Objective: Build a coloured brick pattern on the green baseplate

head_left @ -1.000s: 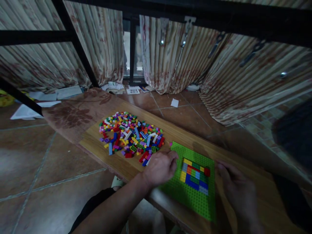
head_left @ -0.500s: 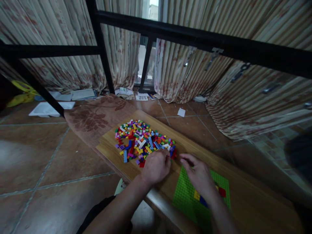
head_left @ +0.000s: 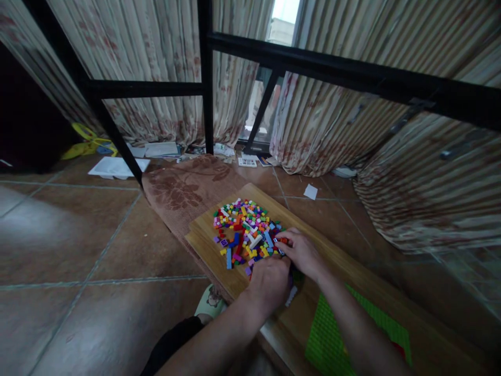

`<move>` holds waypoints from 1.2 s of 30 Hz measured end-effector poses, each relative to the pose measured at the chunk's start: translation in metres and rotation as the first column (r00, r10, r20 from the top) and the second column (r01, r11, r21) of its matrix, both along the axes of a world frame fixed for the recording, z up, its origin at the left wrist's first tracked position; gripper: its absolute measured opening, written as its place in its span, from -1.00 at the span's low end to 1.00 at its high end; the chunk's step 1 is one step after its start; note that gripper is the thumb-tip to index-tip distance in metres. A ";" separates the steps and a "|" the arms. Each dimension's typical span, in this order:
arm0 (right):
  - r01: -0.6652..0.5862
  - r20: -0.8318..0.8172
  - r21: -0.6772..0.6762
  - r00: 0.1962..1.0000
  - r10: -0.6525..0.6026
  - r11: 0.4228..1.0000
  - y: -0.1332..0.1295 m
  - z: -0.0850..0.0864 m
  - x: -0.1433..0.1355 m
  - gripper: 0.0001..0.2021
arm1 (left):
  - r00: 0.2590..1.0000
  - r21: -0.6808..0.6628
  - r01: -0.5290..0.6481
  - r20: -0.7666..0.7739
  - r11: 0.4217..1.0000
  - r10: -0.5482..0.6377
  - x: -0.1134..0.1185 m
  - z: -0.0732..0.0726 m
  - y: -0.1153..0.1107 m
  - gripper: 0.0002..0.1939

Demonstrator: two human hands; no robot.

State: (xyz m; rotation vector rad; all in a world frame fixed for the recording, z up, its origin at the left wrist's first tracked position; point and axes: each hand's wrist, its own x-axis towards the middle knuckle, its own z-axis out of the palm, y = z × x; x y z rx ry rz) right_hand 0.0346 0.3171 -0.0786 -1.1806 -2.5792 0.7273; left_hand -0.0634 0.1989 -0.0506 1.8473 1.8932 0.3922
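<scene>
A spread of small colourful bricks lies on the wooden board. Over the near right edge of the spread is my left hand, its fingers curled down and mostly hidden behind its back. My right hand reaches in at the right edge of the spread, thumb and fingers pinched around bricks too small to make out. A pale brick lies just beside my left hand. The green baseplate is under my right forearm, with a bit of red brick showing at its right.
A brown patterned cloth lies under the board's left end. Beyond are black metal bars and striped curtains. A white tray and a paper square are on the tiled floor.
The view has turned left, so the scene sits farther right. My right hand has moved away from the baseplate to the bricks. A pale brick now shows beside my left hand.
</scene>
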 end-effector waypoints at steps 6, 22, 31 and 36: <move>-0.066 -0.045 -0.042 0.997 0.064 0.997 -0.003 -0.001 0.034 -0.80 | 0.999 0.024 0.011 0.032 1.000 -0.012 -0.014 -0.003 -0.002 -0.78; -0.264 0.125 0.097 0.960 0.251 0.960 -0.015 0.023 -0.035 -0.88 | 0.919 0.112 0.355 0.141 0.928 -0.368 0.021 -0.007 -0.027 -0.87; 0.267 -0.219 -0.096 0.934 -0.282 0.959 -0.063 0.043 0.077 -0.74 | 0.953 0.060 0.269 0.127 0.961 -0.274 0.011 0.001 -0.018 -0.85; 0.467 -0.274 -0.243 0.808 -0.522 0.850 -0.113 0.043 0.121 -0.73 | 0.930 0.173 0.134 0.319 0.976 -0.184 0.022 -0.002 -0.018 -0.67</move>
